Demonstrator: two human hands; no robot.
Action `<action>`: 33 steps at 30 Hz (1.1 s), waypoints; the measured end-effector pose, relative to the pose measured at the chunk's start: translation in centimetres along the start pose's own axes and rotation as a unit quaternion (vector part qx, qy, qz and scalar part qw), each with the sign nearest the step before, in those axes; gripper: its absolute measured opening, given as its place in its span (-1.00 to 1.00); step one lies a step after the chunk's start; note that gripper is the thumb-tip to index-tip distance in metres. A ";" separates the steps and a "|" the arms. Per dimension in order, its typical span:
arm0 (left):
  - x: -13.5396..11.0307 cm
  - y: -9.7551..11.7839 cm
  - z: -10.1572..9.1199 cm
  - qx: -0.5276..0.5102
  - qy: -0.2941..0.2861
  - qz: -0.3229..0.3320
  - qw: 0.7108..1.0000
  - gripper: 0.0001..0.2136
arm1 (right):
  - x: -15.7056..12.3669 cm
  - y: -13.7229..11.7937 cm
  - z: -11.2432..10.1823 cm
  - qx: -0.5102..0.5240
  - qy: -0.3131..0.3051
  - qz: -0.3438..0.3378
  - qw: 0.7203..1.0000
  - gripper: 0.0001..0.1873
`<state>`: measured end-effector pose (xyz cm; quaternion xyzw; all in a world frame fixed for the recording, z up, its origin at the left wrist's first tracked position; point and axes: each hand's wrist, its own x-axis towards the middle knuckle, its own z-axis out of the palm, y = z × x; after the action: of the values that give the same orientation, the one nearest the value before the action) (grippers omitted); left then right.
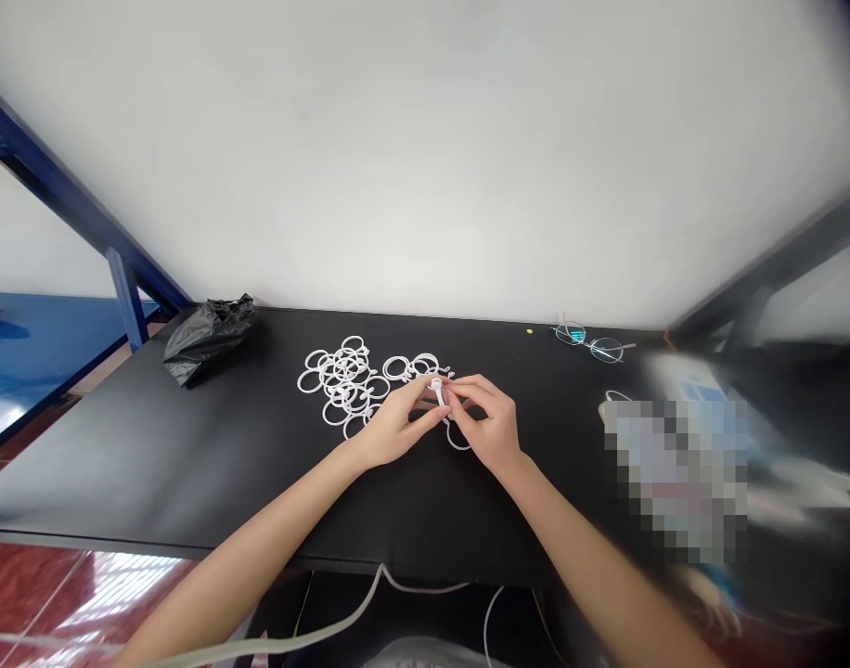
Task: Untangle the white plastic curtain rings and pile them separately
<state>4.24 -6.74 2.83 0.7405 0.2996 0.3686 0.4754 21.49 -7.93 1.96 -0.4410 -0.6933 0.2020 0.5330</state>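
Two hands pinch a small white piece (437, 389) above the tabletop (188, 445)

From where I stand, the left hand (392, 425) and the right hand (491, 422) nearly meet at the middle of the tabletop. Fingers of both are closed around the white piece, the left thumb and the right fingertips pressing close to it. A thin white loop (458, 448) shows just below the right fingers; whether it joins the held piece, I cannot tell.

Just left of the hands, white rings (345, 373) lie in an overlapping heap, and a few more rings (397, 368) sit just beyond the fingers. A crumpled black plastic bag (211, 340) rests at the far left. At the far right lie eyeglasses (587, 344), with a yellow speck (529, 331) to their left. Nearer on the right, the objects are too blurred to make out. A pale cable (328, 632) runs below the near edge.
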 end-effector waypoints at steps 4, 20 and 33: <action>0.1 0.0 0.0 -0.060 0.008 -0.025 0.998 -0.65 | -0.1 -0.3 0.2 0.016 0.003 0.016 1.000 -0.84; 0.1 -0.3 -0.9 0.027 -0.006 0.032 0.999 -0.66 | -0.4 -0.8 0.2 0.084 0.004 0.047 0.995 -0.91; 0.1 -0.1 -1.3 0.107 0.013 0.052 0.993 -0.68 | -0.6 -0.5 0.4 0.086 0.033 0.026 0.995 -0.92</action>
<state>3.22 -6.02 3.10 0.7969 0.3046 0.3685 0.3693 20.92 -8.62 1.84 -0.4180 -0.6439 0.2597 0.5858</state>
